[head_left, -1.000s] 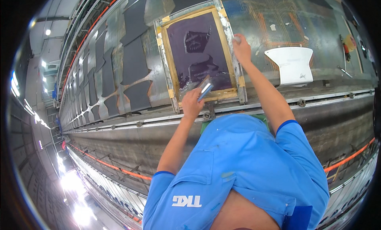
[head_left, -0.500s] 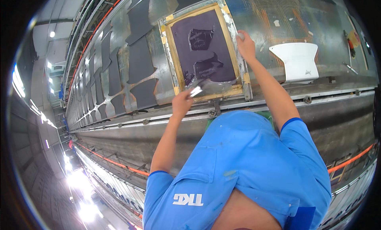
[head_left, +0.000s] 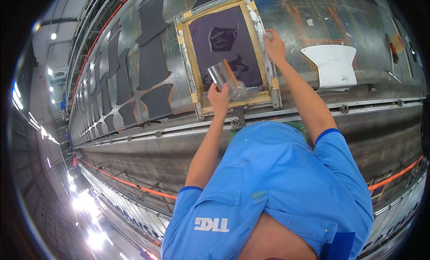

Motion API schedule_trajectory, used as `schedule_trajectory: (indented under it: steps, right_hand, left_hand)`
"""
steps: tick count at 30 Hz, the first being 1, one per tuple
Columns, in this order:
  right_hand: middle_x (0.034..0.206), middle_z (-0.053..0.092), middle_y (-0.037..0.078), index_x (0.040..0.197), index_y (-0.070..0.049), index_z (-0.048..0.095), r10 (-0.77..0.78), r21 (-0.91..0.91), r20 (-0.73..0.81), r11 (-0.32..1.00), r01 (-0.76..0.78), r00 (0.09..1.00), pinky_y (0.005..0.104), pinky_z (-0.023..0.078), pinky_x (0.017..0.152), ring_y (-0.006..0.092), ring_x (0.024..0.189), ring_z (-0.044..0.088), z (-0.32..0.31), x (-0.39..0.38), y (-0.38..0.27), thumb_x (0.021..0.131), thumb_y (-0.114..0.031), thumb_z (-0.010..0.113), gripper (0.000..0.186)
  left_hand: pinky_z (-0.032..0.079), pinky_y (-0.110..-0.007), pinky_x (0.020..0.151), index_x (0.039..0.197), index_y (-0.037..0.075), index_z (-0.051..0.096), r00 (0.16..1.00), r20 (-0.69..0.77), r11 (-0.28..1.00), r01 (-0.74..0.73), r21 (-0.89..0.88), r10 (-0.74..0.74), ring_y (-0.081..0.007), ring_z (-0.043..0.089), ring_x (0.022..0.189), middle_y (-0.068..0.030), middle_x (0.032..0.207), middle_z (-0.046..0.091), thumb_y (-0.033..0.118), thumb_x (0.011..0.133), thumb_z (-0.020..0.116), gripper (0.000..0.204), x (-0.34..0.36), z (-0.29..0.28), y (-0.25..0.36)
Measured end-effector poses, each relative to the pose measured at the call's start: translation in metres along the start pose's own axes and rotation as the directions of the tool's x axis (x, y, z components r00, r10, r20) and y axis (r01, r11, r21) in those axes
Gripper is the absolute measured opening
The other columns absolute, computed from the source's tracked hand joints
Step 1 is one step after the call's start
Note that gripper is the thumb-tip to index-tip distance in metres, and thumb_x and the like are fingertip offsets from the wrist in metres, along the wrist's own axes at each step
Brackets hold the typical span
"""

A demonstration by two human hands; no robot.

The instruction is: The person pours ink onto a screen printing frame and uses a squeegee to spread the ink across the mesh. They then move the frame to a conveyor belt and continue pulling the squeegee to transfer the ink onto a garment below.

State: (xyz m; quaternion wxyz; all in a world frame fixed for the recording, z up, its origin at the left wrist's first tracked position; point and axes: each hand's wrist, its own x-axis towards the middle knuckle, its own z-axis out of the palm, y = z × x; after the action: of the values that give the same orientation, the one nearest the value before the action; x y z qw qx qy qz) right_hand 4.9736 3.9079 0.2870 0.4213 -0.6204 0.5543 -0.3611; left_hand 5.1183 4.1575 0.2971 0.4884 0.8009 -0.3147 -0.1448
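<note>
My left hand [head_left: 218, 95] is closed on a squeegee [head_left: 218, 75] with a metal body and an orange-brown blade, held over the lower part of a printing screen. The screen [head_left: 224, 38] has a purple mesh with dark stencil shapes, yellowish taped borders and a worn metal frame [head_left: 253, 15]; clear, wet material shows along its lower end. My right hand [head_left: 275, 47] is closed on a pale round grip at the frame's right side. Right of the screen lies a white shaped panel [head_left: 333, 67].
Dark grey cut pieces [head_left: 151, 67] lie along the metal table [head_left: 286, 18] on the left. Tools [head_left: 393, 54] lie at the far right. A rail [head_left: 313, 107] runs along the near edge, with orange tubing [head_left: 394, 175] below it.
My left hand has moved upward and a little right with the squeegee, whose broad metal face now shows. My right hand stays at the frame's right side, slightly higher in the picture.
</note>
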Motion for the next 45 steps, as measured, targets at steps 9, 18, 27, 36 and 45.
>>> schedule_trajectory:
  steps: [9, 18, 27, 36, 45]
  right_hand:
    - [0.069, 0.066, 0.014, 0.121, -0.020, 0.063, -0.017, -0.009, -0.020, 1.000, 0.017, 1.000, 0.0483, 0.050, 0.074, 0.0372, 0.075, 0.067, -0.001, -0.004, -0.002, 0.090, -0.029, 0.059, 0.033]
    - [0.072, 0.067, 0.015, 0.121, -0.021, 0.063, -0.011, -0.015, -0.031, 1.000, 0.010, 0.999, 0.0490, 0.050, 0.075, 0.0387, 0.078, 0.067, 0.002, 0.001, 0.004, 0.090, -0.030, 0.060, 0.033]
    - [0.075, 0.069, 0.015, 0.122, -0.021, 0.063, -0.002, -0.072, -0.003, 0.997, 0.001, 1.000, 0.0470, 0.051, 0.078, 0.0367, 0.080, 0.069, -0.002, 0.000, -0.002, 0.091, -0.030, 0.060, 0.033]
    - [0.074, 0.068, 0.013, 0.123, -0.023, 0.063, 0.032, -0.011, 0.019, 0.999, -0.032, 0.999, 0.0461, 0.051, 0.079, 0.0354, 0.080, 0.069, -0.002, 0.000, -0.003, 0.090, -0.031, 0.060, 0.035]
    - [0.074, 0.068, 0.013, 0.124, -0.023, 0.063, 0.011, -0.008, -0.027, 1.000, -0.012, 1.000, 0.0458, 0.051, 0.080, 0.0348, 0.080, 0.069, -0.003, -0.003, -0.005, 0.089, -0.031, 0.060, 0.036]
  left_hand:
    - [0.036, -0.029, 0.054, 0.079, -0.001, 0.062, 0.982, 0.187, 0.997, -0.032, 0.068, 0.019, -0.0085, 0.042, 0.061, -0.0007, 0.064, 0.051, 0.024, 0.083, 0.078, 0.030, -0.018, 0.005, 0.001]
    - [0.035, -0.021, 0.055, 0.085, 0.001, 0.061, 1.000, -0.009, 0.998, 0.014, -0.056, -0.014, -0.0027, 0.043, 0.063, 0.0067, 0.068, 0.052, 0.013, 0.090, 0.076, 0.019, -0.038, -0.076, -0.014]
    - [0.050, -0.025, 0.072, 0.101, -0.001, 0.061, 0.967, -0.159, 0.966, 0.164, -0.199, -0.197, -0.0100, 0.062, 0.081, -0.0044, 0.090, 0.065, 0.007, 0.087, 0.076, 0.023, -0.061, -0.111, -0.048]
    - [0.052, -0.029, 0.074, 0.113, 0.000, 0.061, 0.896, 0.001, 0.782, 0.388, -0.488, -0.444, -0.0157, 0.066, 0.089, -0.0075, 0.104, 0.068, 0.002, 0.085, 0.073, 0.031, -0.023, -0.149, -0.072]
    - [0.054, -0.031, 0.084, 0.114, -0.001, 0.061, 0.874, 0.114, 0.708, 0.453, -0.542, -0.472, -0.0189, 0.067, 0.097, -0.0092, 0.108, 0.069, 0.000, 0.084, 0.074, 0.033, -0.029, -0.101, -0.061]
